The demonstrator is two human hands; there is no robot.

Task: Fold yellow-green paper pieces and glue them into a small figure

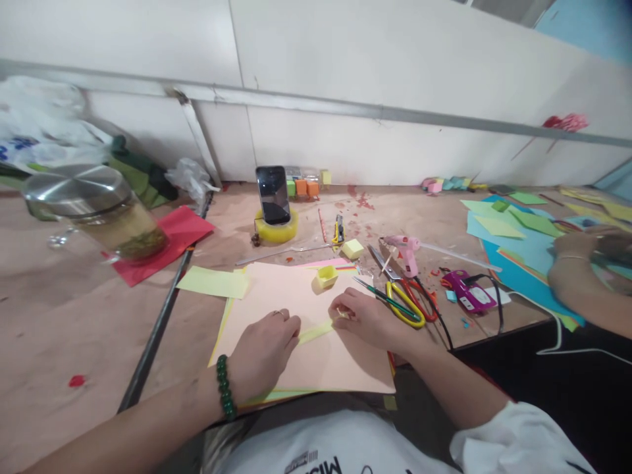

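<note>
Both hands, left hand and right hand, pinch a yellow paper strip on the peach sheet; scissors crowd the right edge; bare table lies leftward.

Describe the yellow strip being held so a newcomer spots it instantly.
Start at the large peach paper sheet on the table's near edge. Both hands rest on it, and the yellow paper strip spans from left hand to right hand. Unlike the small folded yellow box behind, it lies flat and narrow.
</note>
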